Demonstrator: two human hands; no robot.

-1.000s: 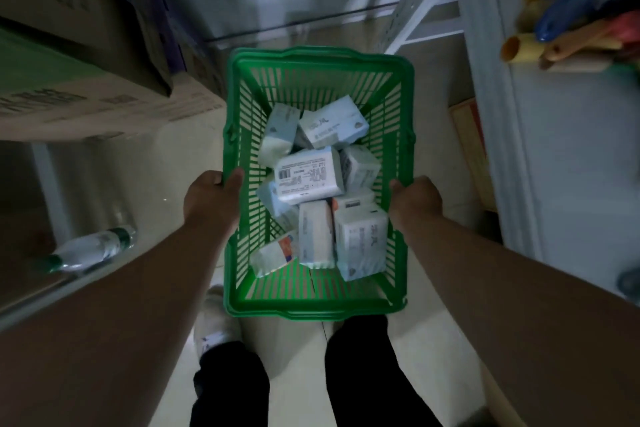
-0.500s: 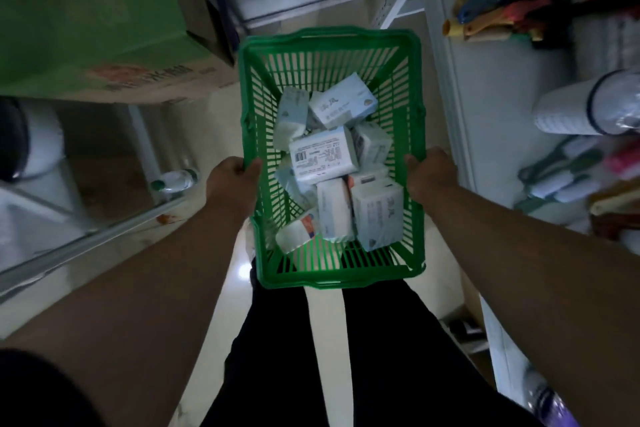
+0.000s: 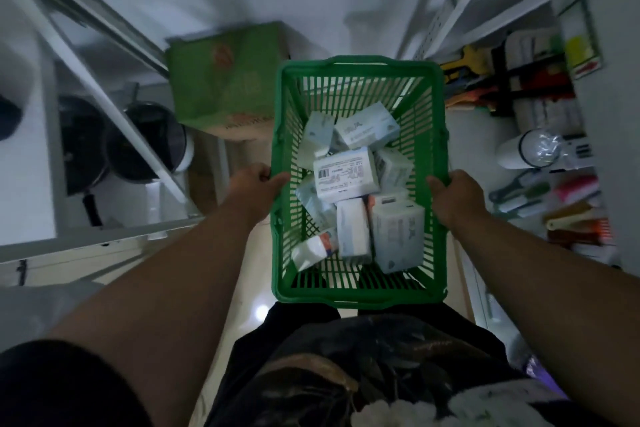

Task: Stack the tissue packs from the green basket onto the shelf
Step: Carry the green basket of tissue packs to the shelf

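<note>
At basket (image 3: 360,295) sides: left hand (image 3: 254,184), right hand (image 3: 457,192) gripping rims.

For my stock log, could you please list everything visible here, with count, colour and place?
green plastic slatted basket: one, green, held at centre.
white and pale blue tissue packs: about nine, jumbled inside the basket.
green cardboard box: one, left of the basket.
dark round pans: two, black, left shelf.
white metal shelf: right, with colourful tools.
left hand: grips the basket's left rim.
right hand: grips the right rim.
</note>
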